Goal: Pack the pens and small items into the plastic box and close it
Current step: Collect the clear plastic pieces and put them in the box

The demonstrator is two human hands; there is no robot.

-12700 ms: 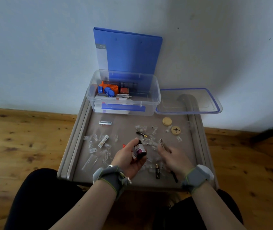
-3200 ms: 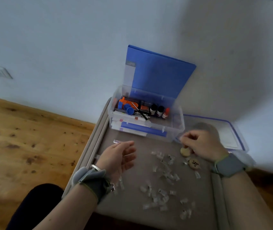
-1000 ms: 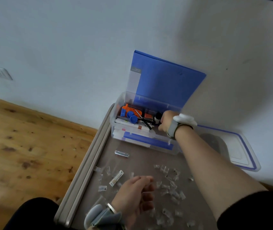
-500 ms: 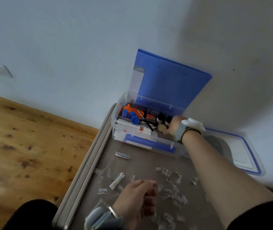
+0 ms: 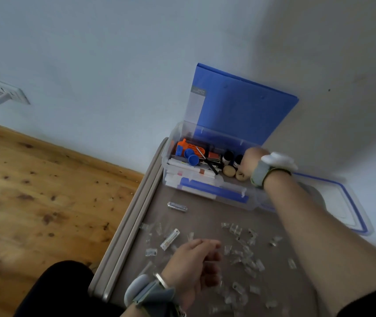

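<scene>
The clear plastic box stands open at the back of the grey tray. It holds pens, an orange tool, blue caps, small dark bottles and two round wooden discs. My right hand reaches into the box's right end, just beside the discs; its fingers are hidden behind the hand. My left hand hovers low over the tray's front, fingers loosely curled, with nothing visible in it. The box lid lies flat to the right of the box.
Several small clear plastic pieces are strewn over the tray, with a battery and a small white tube. A blue folder leans on the wall behind the box. Wooden floor lies left, and a wall socket.
My right hand carried the wooden discs from the tray into the box; both now lie in its right end. My left hand has stayed over the tray's front.
</scene>
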